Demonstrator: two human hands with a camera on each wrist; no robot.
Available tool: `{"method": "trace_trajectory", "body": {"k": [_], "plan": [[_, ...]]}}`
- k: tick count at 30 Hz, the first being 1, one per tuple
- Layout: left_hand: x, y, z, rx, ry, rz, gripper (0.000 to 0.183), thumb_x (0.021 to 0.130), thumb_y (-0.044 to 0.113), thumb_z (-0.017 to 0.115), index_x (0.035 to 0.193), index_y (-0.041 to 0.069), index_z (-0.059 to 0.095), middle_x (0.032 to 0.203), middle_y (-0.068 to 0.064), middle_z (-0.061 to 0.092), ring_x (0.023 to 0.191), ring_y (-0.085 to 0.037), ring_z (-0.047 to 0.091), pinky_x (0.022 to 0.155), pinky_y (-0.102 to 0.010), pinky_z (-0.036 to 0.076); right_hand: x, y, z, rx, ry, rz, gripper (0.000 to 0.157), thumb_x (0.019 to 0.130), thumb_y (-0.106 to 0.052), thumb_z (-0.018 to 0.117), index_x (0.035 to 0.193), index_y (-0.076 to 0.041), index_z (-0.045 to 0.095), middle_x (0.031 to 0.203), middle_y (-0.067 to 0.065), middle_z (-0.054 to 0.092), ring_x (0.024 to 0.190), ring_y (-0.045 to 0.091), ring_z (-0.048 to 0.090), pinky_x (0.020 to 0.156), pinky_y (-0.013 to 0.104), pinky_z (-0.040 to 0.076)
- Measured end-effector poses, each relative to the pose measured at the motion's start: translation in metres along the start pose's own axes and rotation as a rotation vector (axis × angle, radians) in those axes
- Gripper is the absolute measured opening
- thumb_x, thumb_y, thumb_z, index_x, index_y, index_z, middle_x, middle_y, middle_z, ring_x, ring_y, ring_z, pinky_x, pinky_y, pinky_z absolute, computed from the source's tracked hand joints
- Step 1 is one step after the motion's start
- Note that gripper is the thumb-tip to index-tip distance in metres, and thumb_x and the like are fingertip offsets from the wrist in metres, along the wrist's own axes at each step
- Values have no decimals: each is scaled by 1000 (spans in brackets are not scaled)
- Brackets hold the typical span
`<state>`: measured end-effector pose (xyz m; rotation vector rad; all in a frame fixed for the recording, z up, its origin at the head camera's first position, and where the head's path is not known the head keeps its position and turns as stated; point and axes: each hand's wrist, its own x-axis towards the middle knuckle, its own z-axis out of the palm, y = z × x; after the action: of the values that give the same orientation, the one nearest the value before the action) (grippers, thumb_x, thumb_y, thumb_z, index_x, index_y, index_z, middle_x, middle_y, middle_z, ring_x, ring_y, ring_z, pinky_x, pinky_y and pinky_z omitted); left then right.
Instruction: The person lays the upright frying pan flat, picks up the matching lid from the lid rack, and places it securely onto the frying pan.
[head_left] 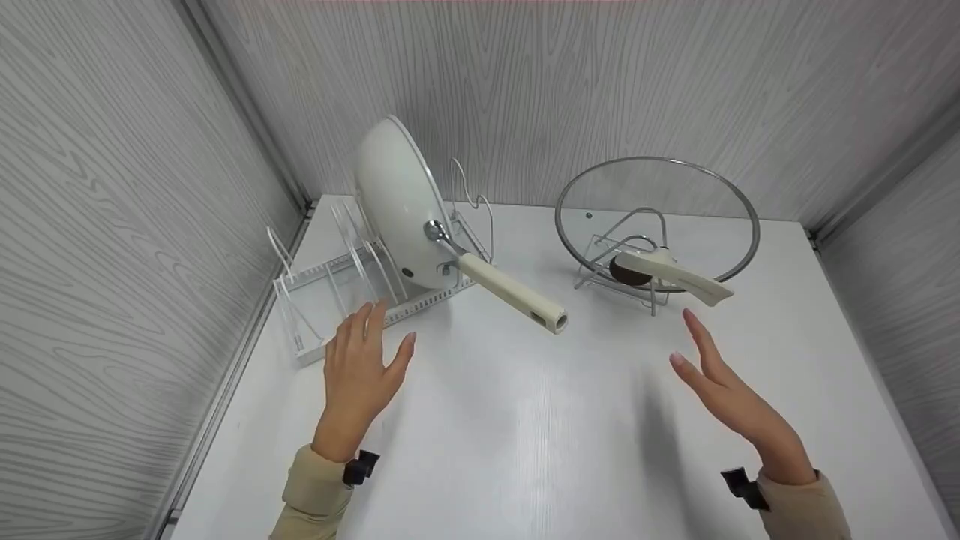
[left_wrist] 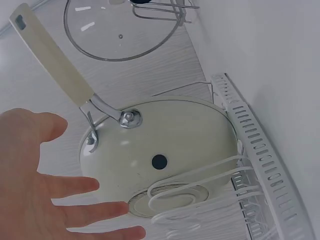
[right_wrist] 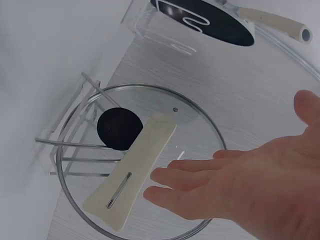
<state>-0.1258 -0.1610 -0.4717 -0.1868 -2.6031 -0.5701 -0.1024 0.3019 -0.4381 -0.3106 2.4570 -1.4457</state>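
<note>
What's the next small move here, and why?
Probably reach the right hand forward to the cream handle of the glass lid. That hand is open, holds nothing and is nearest the handle, which juts toward it. The pan already stands in the rack, and the left hand is open beside it.

This is a staged test booth, not a lived-in kitchen. Grey wood-grain panels (head_left: 600,90) wall a bare white table (head_left: 540,435) holding only cookware racks (head_left: 330,292).
</note>
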Motion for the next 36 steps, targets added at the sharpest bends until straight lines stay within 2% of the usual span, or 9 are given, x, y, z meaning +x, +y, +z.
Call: {"method": "trace_trajectory", "body": {"k": [3,7,11,14,20,24,31,36], "plan": [[1,4,-1,-26,-11,-15,60,90,43,56,133,3,47,130,-20,49,120,-38,46,90,-57,40,-1,-5,-1,89,-4,29,60,102,-33,33,150,-29,-4,157,5,-2,142,30,-1,105,66,7],[3,8,-3,-71,-19,-29,58,91,43,54,132,2,48,130,-19,50,120,-37,46,90,-56,41,0,-12,-1,181,-14,7,57,103,-34,28,151,-18,1,155,9,7,142,33,5,107,63,4],[6,10,-3,-148,-27,-46,55,92,41,54,130,1,49,128,-19,52,119,-36,48,90,-54,42,2,-21,2,272,-34,-24,53,104,-31,24,150,-14,5,154,10,14,142,33,10,114,41,11],[8,13,-4,-194,-59,-79,55,92,40,54,131,2,48,129,-19,51,120,-35,48,92,-52,42,4,-27,3,334,-59,-40,51,104,-30,21,150,-11,7,153,12,17,141,33,13,110,23,21],[13,21,-3,-280,-153,-154,58,93,43,51,135,3,44,135,-19,47,125,-34,44,97,-51,41,9,-37,5,457,-109,-94,52,104,-28,18,147,1,8,150,23,19,140,39,15,110,26,25],[17,26,-1,-403,-226,-181,60,94,46,49,137,5,41,135,-15,47,126,-31,44,99,-48,40,13,-41,7,541,-139,-143,50,104,-23,17,146,4,11,149,24,23,139,38,19,110,29,26],[26,31,8,-626,-343,-234,62,94,47,48,141,9,32,134,-10,47,120,-25,47,93,-45,43,22,-46,13,685,-220,-251,46,104,-18,15,145,3,18,147,30,23,137,39,23,112,37,23],[33,36,14,-739,-374,-253,51,96,37,48,137,8,39,129,-12,51,115,-25,51,93,-44,43,35,-51,21,745,-268,-314,45,104,-14,13,145,1,22,146,29,27,136,41,25,113,41,20]]}}
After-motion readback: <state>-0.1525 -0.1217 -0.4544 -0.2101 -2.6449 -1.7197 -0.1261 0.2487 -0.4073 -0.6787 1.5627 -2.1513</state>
